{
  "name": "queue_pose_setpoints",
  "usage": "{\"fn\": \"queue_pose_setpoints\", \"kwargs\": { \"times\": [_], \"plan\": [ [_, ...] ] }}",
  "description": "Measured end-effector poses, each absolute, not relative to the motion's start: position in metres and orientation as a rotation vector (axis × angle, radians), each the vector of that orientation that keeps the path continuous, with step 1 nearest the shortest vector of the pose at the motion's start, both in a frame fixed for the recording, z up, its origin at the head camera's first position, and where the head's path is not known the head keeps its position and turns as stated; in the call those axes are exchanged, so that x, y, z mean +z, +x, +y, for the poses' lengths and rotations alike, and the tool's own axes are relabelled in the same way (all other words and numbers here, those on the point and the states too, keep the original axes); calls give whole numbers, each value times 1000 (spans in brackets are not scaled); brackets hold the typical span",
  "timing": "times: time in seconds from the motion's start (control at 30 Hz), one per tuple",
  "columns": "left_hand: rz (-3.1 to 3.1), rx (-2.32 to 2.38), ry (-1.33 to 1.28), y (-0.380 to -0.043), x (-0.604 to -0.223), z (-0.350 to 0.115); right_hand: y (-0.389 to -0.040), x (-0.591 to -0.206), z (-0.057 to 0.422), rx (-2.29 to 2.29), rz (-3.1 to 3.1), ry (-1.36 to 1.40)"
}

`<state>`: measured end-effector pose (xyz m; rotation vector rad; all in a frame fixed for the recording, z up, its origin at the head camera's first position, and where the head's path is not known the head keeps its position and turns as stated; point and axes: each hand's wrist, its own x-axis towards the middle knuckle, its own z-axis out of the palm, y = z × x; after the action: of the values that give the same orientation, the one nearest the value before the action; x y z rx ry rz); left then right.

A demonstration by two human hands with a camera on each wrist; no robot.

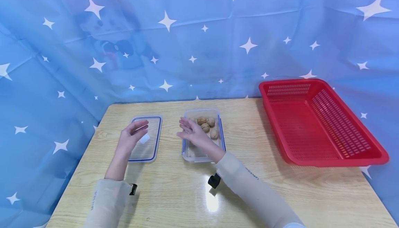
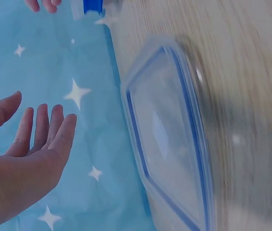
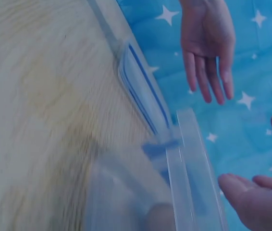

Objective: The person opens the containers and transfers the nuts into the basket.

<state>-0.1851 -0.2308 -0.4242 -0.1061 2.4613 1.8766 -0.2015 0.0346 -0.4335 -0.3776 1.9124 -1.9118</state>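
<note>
My left hand [image 1: 131, 136] hovers over a clear lid [image 1: 151, 148] with a blue seal, its fingers relaxed and holding nothing. In the left wrist view the palm of that hand [image 2: 35, 149] faces up beside the lid [image 2: 165, 130]. My right hand [image 1: 193, 131] is raised over the left side of a clear plastic box [image 1: 196, 158], fingers loosely spread and nothing in them. Several walnuts [image 1: 205, 127] lie inside the box, some partly hidden behind the right hand. In the right wrist view the box wall [image 3: 193, 168] stands close to the right fingers [image 3: 234, 185].
A large red plastic basket [image 1: 327, 131] sits at the right of the wooden table [image 1: 174, 193]. Behind the table hangs a blue curtain [image 1: 199, 48] with white stars. A black wrist camera [image 1: 214, 180] is near the right sleeve.
</note>
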Motion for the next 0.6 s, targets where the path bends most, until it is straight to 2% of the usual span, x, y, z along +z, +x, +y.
{"fn": "queue_pose_setpoints", "kwargs": {
  "times": [0.6],
  "plan": [
    [2320,1869,161,-186,-436,-171,-209,-447,80,-1834,2016,-285]
  ]
}}
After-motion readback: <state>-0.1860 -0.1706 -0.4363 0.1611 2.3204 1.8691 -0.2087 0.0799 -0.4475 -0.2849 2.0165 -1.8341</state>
